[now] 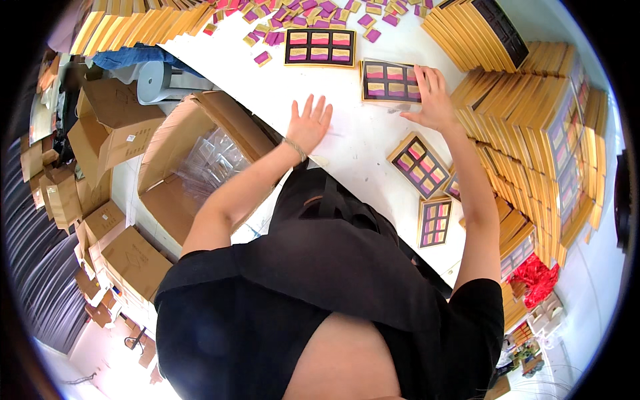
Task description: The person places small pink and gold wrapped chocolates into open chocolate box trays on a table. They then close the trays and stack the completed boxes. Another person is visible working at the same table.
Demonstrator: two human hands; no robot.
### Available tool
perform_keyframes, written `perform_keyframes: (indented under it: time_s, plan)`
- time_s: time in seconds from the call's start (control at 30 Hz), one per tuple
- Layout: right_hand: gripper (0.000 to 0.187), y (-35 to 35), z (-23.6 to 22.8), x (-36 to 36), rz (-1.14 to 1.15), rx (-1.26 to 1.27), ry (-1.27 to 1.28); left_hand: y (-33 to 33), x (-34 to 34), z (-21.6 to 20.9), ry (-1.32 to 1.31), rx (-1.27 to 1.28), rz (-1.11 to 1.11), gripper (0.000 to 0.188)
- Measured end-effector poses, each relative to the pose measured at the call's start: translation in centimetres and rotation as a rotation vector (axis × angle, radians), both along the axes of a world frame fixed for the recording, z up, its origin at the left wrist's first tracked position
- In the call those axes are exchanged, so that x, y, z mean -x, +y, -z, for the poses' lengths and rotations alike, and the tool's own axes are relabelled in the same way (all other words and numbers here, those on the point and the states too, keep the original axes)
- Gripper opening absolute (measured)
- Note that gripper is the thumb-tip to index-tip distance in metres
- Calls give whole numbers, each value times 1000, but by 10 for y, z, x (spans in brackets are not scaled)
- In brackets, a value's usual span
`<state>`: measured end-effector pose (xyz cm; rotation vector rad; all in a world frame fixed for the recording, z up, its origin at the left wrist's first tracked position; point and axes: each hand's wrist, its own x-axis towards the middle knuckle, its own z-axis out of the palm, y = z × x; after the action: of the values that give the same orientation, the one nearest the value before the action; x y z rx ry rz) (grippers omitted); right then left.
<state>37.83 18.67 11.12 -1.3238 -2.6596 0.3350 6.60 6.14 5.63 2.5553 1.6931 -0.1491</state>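
My right hand (435,101) spans the right end of a black, gold-edged box (385,81), thumb at its near edge and fingers at the far corner. Clear plastic covers this box, and six gold-and-pink wrapped pieces show through it. Fingers spread and nothing in them, my left hand (309,127) is over the white table near its front edge. To the far left of the covered box lies another filled box (320,47) with six compartments. Two more filled boxes, one tilted (419,165) and one smaller-looking (435,222), lie near my right forearm.
Loose gold-and-purple pieces (320,15) are scattered at the table's far side. Tall stacks of gold-edged boxes (513,100) line the right; another row (140,27) stands far left. Beside the table, an open carton (160,157) holds clear plastic covers (212,160). Red shredded filler (533,281) sits lower right.
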Motion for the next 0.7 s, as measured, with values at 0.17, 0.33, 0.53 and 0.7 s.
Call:
perform_keyframes:
  time_s: [0.17, 0.33, 0.53, 0.7]
  plan:
    - [113, 26, 24, -9, -71, 54, 20, 1, -14, -14, -233, 87, -135, 66]
    - [112, 32, 34, -10, -58, 169, 3, 73, -52, 24, -1187, 323, -864, 56]
    - [113, 39, 38, -8, -69, 185, -1, 114, -86, 18, -938, 288, -810, 37]
    - [110, 46, 31, 0, -106, 200, -6, 114, -89, 14, -993, 350, -876, 33]
